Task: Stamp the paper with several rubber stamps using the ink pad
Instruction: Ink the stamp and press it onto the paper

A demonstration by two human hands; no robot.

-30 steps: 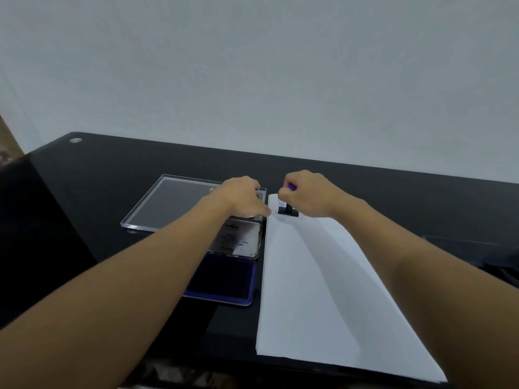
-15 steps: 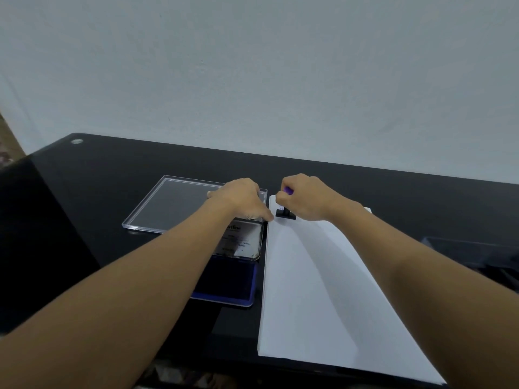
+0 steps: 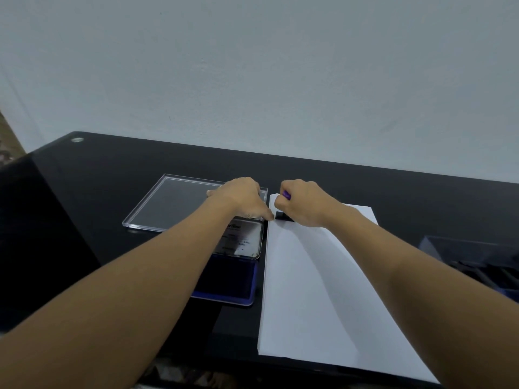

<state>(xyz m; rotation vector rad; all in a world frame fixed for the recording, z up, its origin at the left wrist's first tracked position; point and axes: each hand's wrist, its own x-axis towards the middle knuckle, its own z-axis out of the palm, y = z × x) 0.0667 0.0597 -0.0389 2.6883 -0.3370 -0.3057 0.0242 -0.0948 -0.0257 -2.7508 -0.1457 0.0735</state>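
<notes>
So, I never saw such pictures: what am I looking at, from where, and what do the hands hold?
No machine: a person's two bare arms, filmed by a head-worn camera looking down. On the black table lie white paper, an open blue ink pad and a clear plastic tray. The right hand grips a purple-handled stamp, its black base on the paper's far corner. The left hand rests beside the paper's edge, over the ink pad's lid.
</notes>
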